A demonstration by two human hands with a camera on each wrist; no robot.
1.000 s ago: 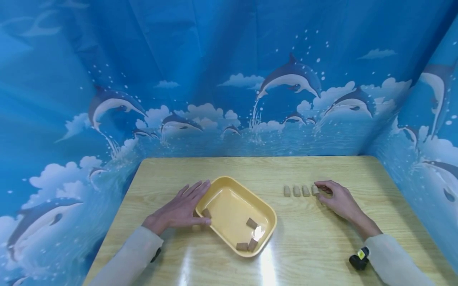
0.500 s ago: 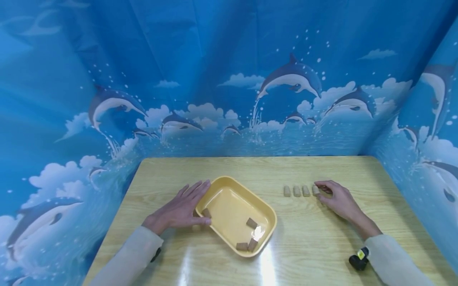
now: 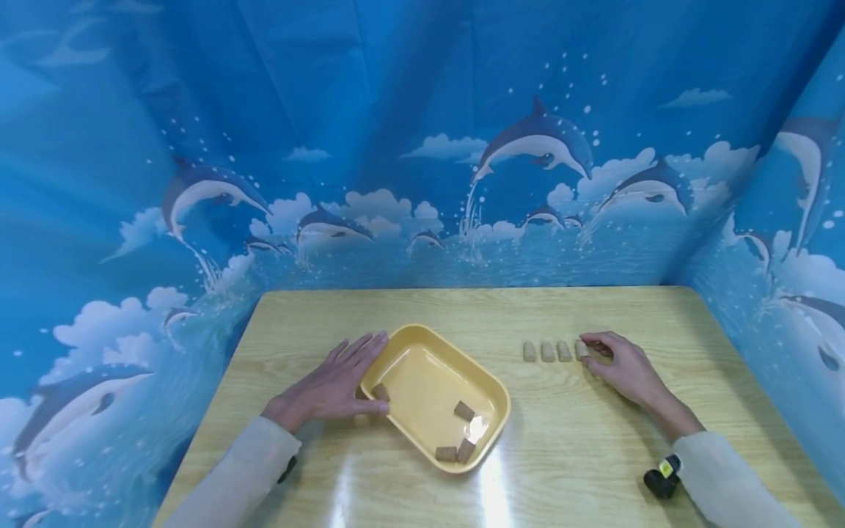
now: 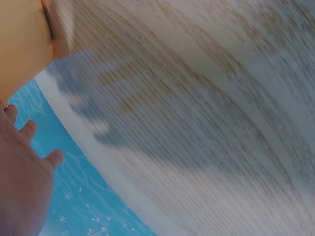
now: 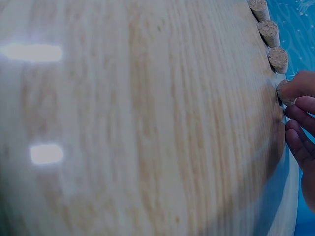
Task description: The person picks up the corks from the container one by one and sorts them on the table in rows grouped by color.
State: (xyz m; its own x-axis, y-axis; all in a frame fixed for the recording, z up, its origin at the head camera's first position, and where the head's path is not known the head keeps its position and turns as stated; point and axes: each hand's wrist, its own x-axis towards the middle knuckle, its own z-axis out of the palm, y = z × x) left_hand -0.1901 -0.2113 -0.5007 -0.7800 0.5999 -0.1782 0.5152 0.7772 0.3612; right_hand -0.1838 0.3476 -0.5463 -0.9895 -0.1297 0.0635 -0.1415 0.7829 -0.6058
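In the head view my left hand (image 3: pixel 337 381) lies with its fingers straight along the left edge of a yellow tray (image 3: pixel 416 331), the thumb over the rim. Several brown corks (image 3: pixel 464 411) lie on their sides in that tray, one of them close to my left thumb. To the right, my right hand (image 3: pixel 623 367) pinches an upright cork (image 3: pixel 582 350) between thumb and fingers. It is the rightmost of a row of upright corks (image 3: pixel 546 353). The right wrist view shows the pinched cork (image 5: pixel 284 92) standing on the table, its speckled top facing up.
The wooden table (image 3: pixel 568 469) ends at the back against a blue curtain (image 3: pixel 396 132) printed with dolphins. The same curtain hangs along the left and right sides. Bright reflections lie on the table in front of the tray.
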